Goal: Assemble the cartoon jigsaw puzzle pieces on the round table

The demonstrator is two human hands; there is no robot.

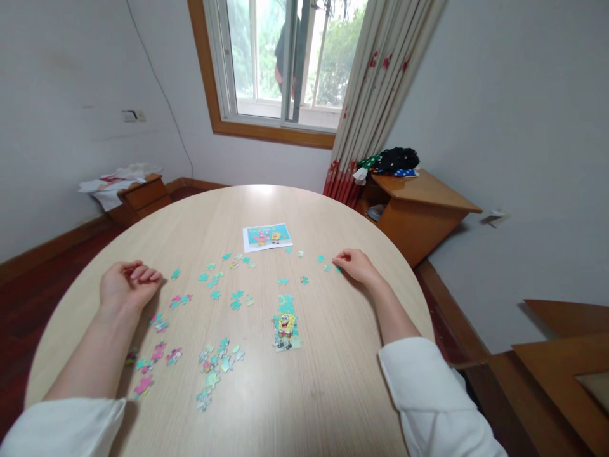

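My right hand [356,265] is at the right side of the table, its fingers drawn together and lowered at a small teal puzzle piece [338,269], which they partly hide. Two more teal pieces lie just left of its fingertips. My left hand [129,284] rests at the table's left side with curled fingers, and nothing shows in them. A teal puzzle piece [176,274] lies just beyond its fingertips. Between the hands is a joined puzzle section [286,324] showing a yellow square cartoon figure on teal. Farther back lies a printed reference picture [267,237].
Loose pieces [219,362] in teal and pale green lie left of the joined section; pink ones [143,385] lie near my left forearm. The round wooden table [342,393] stands before a window. A wooden cabinet [423,190] with cloths is behind right. Someone stands beyond the window.
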